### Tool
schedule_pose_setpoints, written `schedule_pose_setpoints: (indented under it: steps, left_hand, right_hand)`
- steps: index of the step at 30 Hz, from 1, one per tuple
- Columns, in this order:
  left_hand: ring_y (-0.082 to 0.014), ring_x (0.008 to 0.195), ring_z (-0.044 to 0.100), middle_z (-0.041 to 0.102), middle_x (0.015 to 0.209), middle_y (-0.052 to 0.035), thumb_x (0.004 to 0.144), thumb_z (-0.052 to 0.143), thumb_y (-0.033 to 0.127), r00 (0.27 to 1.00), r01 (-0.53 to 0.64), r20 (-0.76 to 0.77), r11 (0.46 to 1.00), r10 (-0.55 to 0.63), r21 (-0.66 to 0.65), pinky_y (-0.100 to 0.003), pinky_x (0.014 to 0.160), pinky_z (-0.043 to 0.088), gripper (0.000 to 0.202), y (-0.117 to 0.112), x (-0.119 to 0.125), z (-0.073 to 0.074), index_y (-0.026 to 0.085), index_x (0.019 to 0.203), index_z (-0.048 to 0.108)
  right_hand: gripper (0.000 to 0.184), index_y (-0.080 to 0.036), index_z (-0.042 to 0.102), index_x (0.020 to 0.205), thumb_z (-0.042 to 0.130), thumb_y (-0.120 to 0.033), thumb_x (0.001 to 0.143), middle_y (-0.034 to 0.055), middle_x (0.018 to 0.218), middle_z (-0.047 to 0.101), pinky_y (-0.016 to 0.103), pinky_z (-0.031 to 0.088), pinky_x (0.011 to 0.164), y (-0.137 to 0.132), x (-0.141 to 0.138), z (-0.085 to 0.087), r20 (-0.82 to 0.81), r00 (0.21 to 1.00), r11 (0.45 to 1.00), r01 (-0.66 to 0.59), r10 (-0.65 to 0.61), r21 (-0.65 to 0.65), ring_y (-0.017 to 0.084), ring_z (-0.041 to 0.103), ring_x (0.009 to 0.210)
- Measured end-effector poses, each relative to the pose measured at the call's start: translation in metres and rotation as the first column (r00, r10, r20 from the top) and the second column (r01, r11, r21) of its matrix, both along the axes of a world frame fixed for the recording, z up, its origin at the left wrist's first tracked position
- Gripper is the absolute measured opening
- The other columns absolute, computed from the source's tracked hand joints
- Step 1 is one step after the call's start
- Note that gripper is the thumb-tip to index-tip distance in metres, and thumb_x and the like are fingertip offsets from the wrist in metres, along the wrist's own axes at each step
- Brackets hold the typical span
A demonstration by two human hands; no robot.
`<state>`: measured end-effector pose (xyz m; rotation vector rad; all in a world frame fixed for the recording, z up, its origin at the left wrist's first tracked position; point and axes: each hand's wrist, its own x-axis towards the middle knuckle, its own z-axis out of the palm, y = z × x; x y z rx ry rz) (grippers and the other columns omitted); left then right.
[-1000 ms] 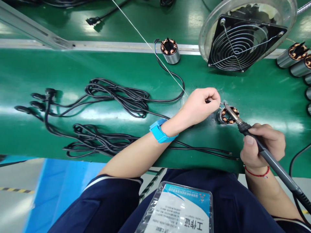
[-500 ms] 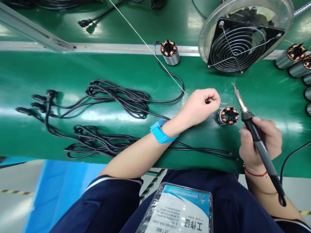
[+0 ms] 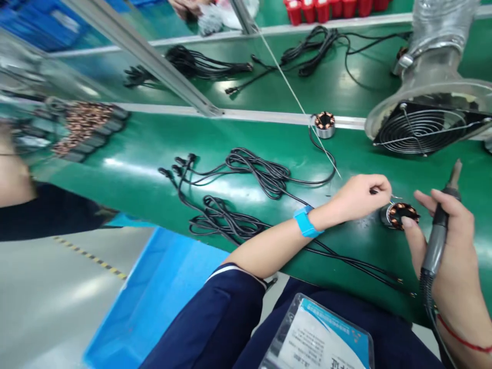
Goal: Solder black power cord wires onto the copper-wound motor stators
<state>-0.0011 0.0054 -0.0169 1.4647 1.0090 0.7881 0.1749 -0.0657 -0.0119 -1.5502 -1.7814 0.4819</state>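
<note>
My left hand [image 3: 363, 197] is closed in a pinch on a black cable [image 3: 373, 191], whose thin wire ends poke out past the fingertips. Just to the right, a motor stator [image 3: 389, 215] with copper windings sits on the bench. My right hand [image 3: 453, 241] holds a soldering iron [image 3: 438, 241] against the palm, its tip pointing up and away. The thumb and index finger of that hand reach toward the stator; the thumb overlaps its edge, and I cannot tell if they touch. A thin pale strand [image 3: 300, 105] runs down from above to near my left hand.
Coiled black cables [image 3: 253, 171] lie left of my hands. Another stator [image 3: 325, 125] stands by the metal rail. A fume fan [image 3: 418, 130] hangs at upper right. Many stators [image 3: 88, 128] are grouped far left, near another person's arm [image 3: 15, 169]. A blue bin [image 3: 154, 297] is below the bench.
The view has swung left and up. My right hand has turned the soldering iron more upright, and its thumb and index finger have opened toward the stator. My left hand keeps its pinch.
</note>
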Motion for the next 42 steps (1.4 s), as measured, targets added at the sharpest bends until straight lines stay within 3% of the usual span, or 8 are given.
schedule_pose_setpoints:
  steps: [5,14,20,26,30,33,39,42]
  left_hand:
    - [-0.009,0.067,0.047,0.053,0.069,0.0027,0.08,0.05,0.022,1.0,0.007,0.0,1.0,-0.007,-0.021,-0.024,0.067,0.039,0.011,-0.001,0.0,0.001,0.016,0.071,0.055]
    - [-0.0072,0.058,0.044,0.045,0.063,0.0065,0.077,0.048,0.011,0.986,-0.06,0.152,0.994,0.073,-0.089,-0.021,0.057,0.036,0.008,-0.008,-0.001,-0.003,0.018,0.08,0.049]
    - [-0.0062,0.057,0.047,0.05,0.066,0.005,0.081,0.049,0.012,0.975,-0.038,0.219,0.999,0.046,-0.039,-0.02,0.055,0.038,0.008,-0.011,-0.005,-0.003,0.018,0.077,0.047]
    - [-0.0127,0.084,0.062,0.066,0.097,-0.0059,0.087,0.059,0.021,0.989,-0.079,0.142,0.962,0.042,0.262,-0.024,0.069,0.048,0.009,-0.016,-0.011,-0.004,0.016,0.08,0.056]
    - [-0.0146,0.095,0.064,0.069,0.098,-0.0063,0.088,0.059,0.012,0.998,0.025,-0.058,0.834,0.008,0.551,-0.028,0.082,0.05,0.008,-0.017,-0.014,-0.003,0.016,0.082,0.063]
    - [-0.0128,0.085,0.061,0.067,0.087,-0.0044,0.087,0.057,0.011,0.99,0.057,-0.139,0.781,0.038,0.622,-0.027,0.078,0.049,0.01,-0.017,-0.015,0.0,0.016,0.08,0.062]
    - [-0.0099,0.068,0.051,0.056,0.072,0.0012,0.074,0.053,0.003,0.987,-0.021,-0.139,0.927,0.078,0.374,-0.024,0.063,0.041,0.015,-0.017,-0.015,0.004,0.016,0.067,0.057]
    - [-0.0097,0.067,0.05,0.054,0.071,0.0015,0.07,0.051,0.002,0.982,0.015,-0.185,0.959,0.04,0.285,-0.023,0.061,0.039,0.016,-0.016,-0.016,0.007,0.016,0.063,0.056]
  right_hand:
    - [0.053,-0.029,0.05,0.135,0.064,-0.037,0.085,0.007,0.107,0.073,0.052,0.043,0.099,0.001,-0.003,-0.005,0.013,0.999,0.999,0.032,-0.033,0.044,0.03,0.066,0.103]
    - [0.049,-0.024,0.046,0.132,0.06,-0.034,0.086,0.0057,0.101,0.068,0.049,0.05,0.086,0.008,-0.019,-0.009,0.023,0.999,0.996,0.042,-0.044,0.073,0.025,0.064,0.091]
    - [0.046,-0.031,0.043,0.131,0.055,-0.022,0.088,0.0022,0.097,0.067,0.044,0.052,0.081,0.011,-0.029,-0.011,-0.036,0.999,0.993,0.035,-0.031,0.112,0.021,0.064,0.085]
    - [0.044,-0.032,0.044,0.129,0.056,-0.022,0.088,-0.0012,0.089,0.066,0.041,0.053,0.077,0.012,-0.029,-0.012,-0.154,0.988,0.99,0.005,0.017,0.143,0.018,0.065,0.08]
    - [0.048,-0.033,0.044,0.13,0.061,-0.02,0.087,-0.0034,0.087,0.066,0.039,0.054,0.084,0.014,-0.03,-0.015,-0.232,0.972,0.978,0.014,0.036,0.207,0.016,0.065,0.081]
    - [0.049,-0.034,0.045,0.13,0.062,-0.019,0.087,-0.0037,0.089,0.067,0.036,0.055,0.084,0.013,-0.031,-0.015,-0.263,0.964,0.976,0.016,0.042,0.215,0.014,0.066,0.082]
    - [0.046,-0.032,0.047,0.137,0.056,-0.022,0.092,-0.0006,0.091,0.073,0.043,0.053,0.09,0.0,-0.024,-0.007,-0.204,0.979,0.954,0.043,0.019,0.295,0.019,0.068,0.088]
    - [0.043,-0.03,0.05,0.137,0.054,-0.029,0.094,0.0008,0.087,0.073,0.041,0.055,0.08,-0.014,-0.017,-0.006,-0.215,0.976,0.94,0.029,0.048,0.341,0.019,0.069,0.079]
